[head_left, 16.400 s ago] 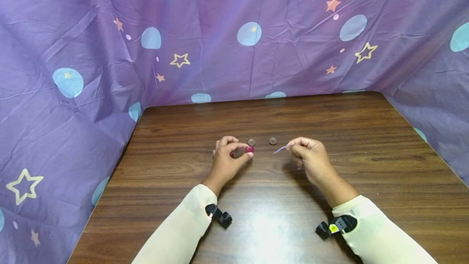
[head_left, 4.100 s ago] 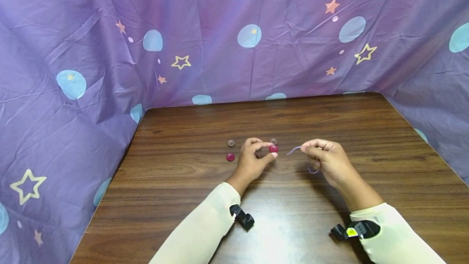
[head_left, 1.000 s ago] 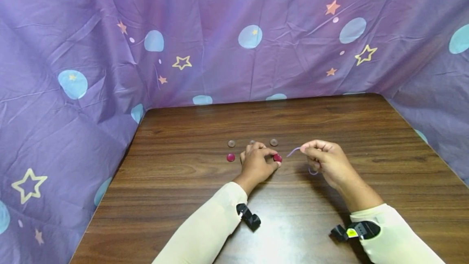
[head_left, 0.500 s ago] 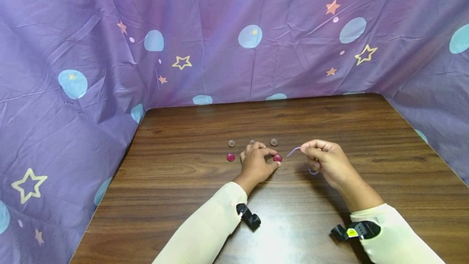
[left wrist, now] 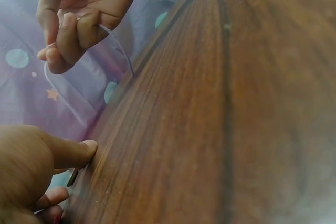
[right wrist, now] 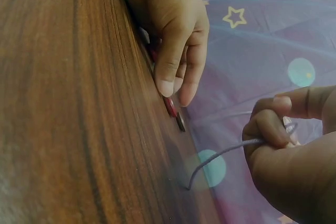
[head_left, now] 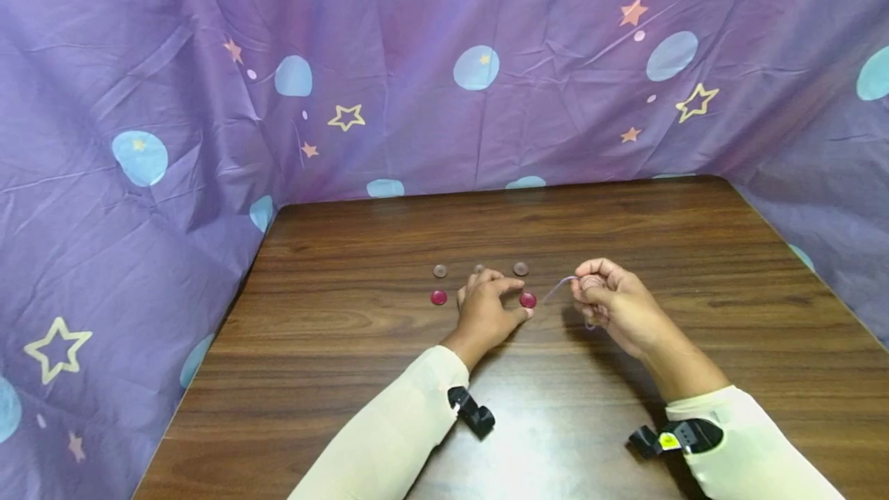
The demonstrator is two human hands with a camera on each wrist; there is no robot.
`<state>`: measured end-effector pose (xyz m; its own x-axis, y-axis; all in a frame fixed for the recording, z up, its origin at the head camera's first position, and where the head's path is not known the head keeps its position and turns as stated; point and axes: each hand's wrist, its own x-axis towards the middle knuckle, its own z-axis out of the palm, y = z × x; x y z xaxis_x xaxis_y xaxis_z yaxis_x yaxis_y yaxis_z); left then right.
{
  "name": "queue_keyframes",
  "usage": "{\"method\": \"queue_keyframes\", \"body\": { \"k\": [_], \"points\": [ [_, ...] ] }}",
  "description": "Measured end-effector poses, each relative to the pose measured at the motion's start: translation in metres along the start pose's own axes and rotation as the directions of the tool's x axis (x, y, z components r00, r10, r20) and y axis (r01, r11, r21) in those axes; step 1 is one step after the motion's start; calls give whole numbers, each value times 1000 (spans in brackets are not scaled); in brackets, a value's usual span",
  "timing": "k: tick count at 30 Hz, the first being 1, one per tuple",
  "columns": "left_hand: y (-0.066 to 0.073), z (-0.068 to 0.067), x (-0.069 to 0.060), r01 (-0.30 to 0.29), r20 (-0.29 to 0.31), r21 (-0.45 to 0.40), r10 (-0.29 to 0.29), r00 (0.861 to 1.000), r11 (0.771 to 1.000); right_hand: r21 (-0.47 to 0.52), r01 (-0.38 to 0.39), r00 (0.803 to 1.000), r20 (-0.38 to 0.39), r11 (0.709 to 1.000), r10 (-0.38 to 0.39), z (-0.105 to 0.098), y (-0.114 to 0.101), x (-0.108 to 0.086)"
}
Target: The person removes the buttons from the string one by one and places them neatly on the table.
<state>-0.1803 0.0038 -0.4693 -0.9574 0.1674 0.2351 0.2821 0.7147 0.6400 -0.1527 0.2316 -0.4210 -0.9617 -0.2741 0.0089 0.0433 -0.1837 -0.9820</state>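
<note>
My left hand [head_left: 484, 315] rests over the table with thumb and index finger parted around a red button [head_left: 528, 300] lying flat; they look slightly clear of it. In the right wrist view that red button [right wrist: 170, 107] lies just below the left thumb tip, beside a brown button [right wrist: 181, 122]. My right hand [head_left: 620, 305], raised to the right, pinches a thin lavender string [head_left: 561, 283], one end pointing toward the red button. The string [right wrist: 220, 153] also trails below the curled fingers of the right hand [right wrist: 294, 150].
Another red button [head_left: 439, 297] lies left of my left hand. Behind stand brown buttons in a row: one at left [head_left: 441, 271], one at right [head_left: 521, 269], and a middle one [head_left: 479, 268] partly hidden by fingers. A purple starry curtain [head_left: 417, 137] hangs around the wooden table [head_left: 347, 407].
Since the earliest frame both hands have moved right and more buttons show at left. In the last half second my left fingers parted from the red button; my right fingers shifted on the string.
</note>
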Motion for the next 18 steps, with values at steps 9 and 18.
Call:
{"method": "queue_keyframes", "body": {
  "k": [9,18],
  "points": [
    [-3,-2,-3,-12,-9,-63,11,1000,998,-62,-24,999,23,998,26,0,4,3],
    [-13,-11,-17,-126,-193,-144,97,976,982,-132,-59,998,-14,989,58,2,5,4]
  ]
}}
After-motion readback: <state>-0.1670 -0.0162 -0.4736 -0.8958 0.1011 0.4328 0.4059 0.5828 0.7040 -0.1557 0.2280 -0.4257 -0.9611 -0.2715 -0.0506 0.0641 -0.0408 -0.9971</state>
